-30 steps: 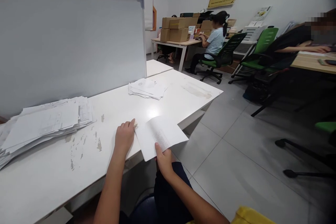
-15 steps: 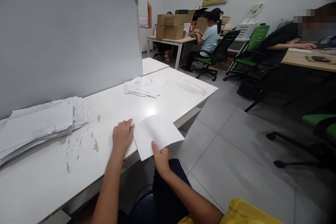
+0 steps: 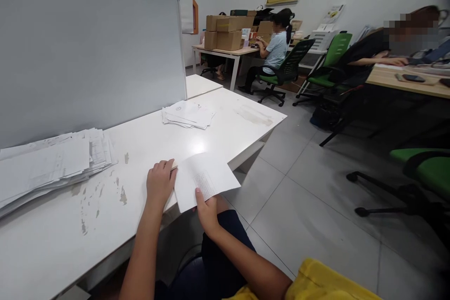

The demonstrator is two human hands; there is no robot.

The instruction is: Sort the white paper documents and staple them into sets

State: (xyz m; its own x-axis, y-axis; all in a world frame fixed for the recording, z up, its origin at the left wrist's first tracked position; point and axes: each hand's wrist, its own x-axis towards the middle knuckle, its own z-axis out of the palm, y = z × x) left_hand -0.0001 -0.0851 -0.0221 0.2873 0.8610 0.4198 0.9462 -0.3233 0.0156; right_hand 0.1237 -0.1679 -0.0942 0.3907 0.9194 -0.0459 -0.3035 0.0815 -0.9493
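Note:
In my right hand (image 3: pixel 207 211) is a white sheet of paper (image 3: pixel 218 173), pinched at its near edge with the thumb on top. Faint lines of print show near the thumb, and the sheet bends upward in the middle. It juts past the front edge of the white table (image 3: pixel 140 215). My left hand (image 3: pixel 160 182) rests on the tabletop just left of the paper, fingers curled over. A small pale, cream-coloured end (image 3: pixel 174 165) pokes out by its fingertips; most of that thing is hidden. Whether the paper is one sheet or several, I cannot tell.
A thick stack of papers (image 3: pixel 52 164) lies at the left, and a smaller pile (image 3: pixel 188 115) farther back. A whiteboard (image 3: pixel 87 51) stands along the table's far side. Two people sit at other desks, near cardboard boxes (image 3: pixel 228 33) and green chairs (image 3: pixel 337 51).
The whole view has shifted slightly, so everything sits a little farther left. Both hands keep their hold, and the paper stays in nearly the same pose.

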